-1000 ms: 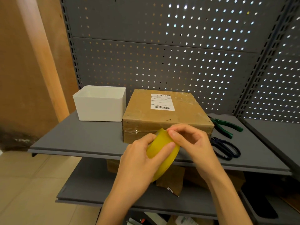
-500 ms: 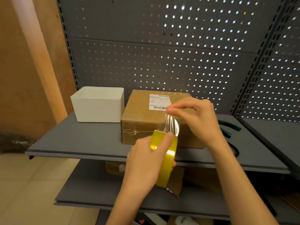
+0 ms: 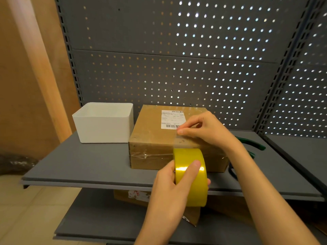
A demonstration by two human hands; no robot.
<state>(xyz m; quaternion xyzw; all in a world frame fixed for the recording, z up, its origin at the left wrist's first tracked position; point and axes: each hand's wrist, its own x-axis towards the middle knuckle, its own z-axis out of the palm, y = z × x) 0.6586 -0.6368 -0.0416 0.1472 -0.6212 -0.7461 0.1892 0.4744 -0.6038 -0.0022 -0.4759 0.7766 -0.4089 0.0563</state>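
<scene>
A brown cardboard box (image 3: 154, 138) with a white shipping label (image 3: 171, 119) sits on the grey shelf (image 3: 85, 165). In front of it my left hand (image 3: 169, 190) grips a yellow roll of tape (image 3: 192, 175), thumb across its outer face. A clear strip of tape (image 3: 184, 140) runs from the roll up over the box's front edge. My right hand (image 3: 207, 129) pinches the free end of that strip just above the box top, beside the label.
A white open bin (image 3: 104, 123) stands left of the box. Green-handled pliers (image 3: 254, 145) and dark scissors (image 3: 231, 171) lie right of it, mostly hidden by my right arm. Perforated grey panels close the back and right. Cardboard pieces (image 3: 131, 196) lie on the lower shelf.
My right hand has peeled the tape end off the roll and pulled it up and back over the box. My left hand turned the roll edge-on and moved it nearer the box front.
</scene>
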